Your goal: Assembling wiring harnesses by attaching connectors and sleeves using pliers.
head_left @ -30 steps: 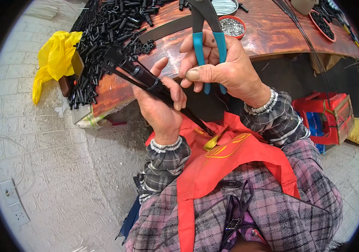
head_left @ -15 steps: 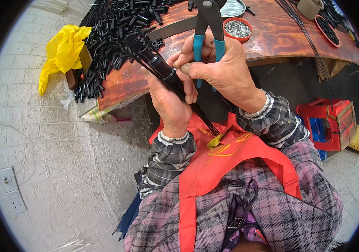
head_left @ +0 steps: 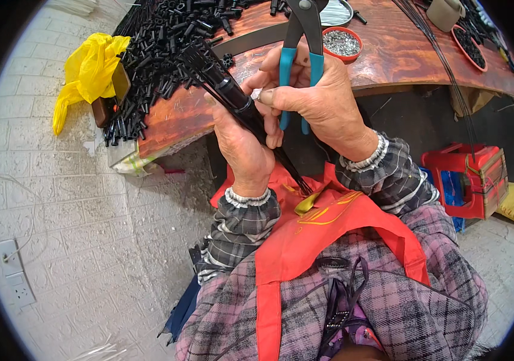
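Gripping a bundle of thin black rods [head_left: 233, 102], the left hand [head_left: 242, 150] is wrapping tight around its dark sleeve, while the right hand [head_left: 323, 102] is clamping the blue handles of a pair of pliers [head_left: 301, 57] just beside it, thumb pressing toward the bundle. Both hands are working in the open gap just off the near edge of the wooden table [head_left: 389, 54], above a red apron [head_left: 329, 240]. Past the left hand, a heap of small black tubes [head_left: 160, 48] is crowding the table corner beside a yellow bag [head_left: 88, 72]; beyond the right hand sits a red dish of metal bits [head_left: 341, 43]. The plier tips are cut off at the top.
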{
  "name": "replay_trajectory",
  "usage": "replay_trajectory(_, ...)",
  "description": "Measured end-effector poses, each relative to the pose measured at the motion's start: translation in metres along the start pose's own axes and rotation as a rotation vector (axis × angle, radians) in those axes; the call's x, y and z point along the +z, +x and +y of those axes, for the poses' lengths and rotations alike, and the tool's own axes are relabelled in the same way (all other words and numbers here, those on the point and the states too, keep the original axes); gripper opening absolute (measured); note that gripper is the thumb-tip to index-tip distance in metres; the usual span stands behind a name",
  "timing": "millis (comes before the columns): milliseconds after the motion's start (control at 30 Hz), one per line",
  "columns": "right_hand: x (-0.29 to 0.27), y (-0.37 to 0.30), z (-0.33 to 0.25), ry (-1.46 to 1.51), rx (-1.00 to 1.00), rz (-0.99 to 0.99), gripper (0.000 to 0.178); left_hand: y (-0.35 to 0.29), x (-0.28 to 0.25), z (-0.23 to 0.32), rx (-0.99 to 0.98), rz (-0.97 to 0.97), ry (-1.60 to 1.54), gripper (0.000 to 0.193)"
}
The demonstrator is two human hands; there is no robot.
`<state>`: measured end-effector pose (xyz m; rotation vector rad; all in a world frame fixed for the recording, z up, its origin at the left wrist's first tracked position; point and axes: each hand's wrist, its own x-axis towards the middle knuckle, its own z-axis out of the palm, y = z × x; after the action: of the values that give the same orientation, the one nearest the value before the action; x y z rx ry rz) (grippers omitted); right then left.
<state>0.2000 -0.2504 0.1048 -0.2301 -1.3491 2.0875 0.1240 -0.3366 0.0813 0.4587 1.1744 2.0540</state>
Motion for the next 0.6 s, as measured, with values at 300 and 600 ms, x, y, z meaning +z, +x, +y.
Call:
replay_trajectory(300,0.003,0.004,0.008,-0.01,-0.118,-0.036,0.022,0.003,-0.001,0.003,-0.008,0.01,0.005,0.072)
replay_trajectory(600,0.005,0.004,0.013,-0.035,-0.167,0.0,0.022,0.002,-0.005,-0.003,0.002,0.019,0.004,0.072)
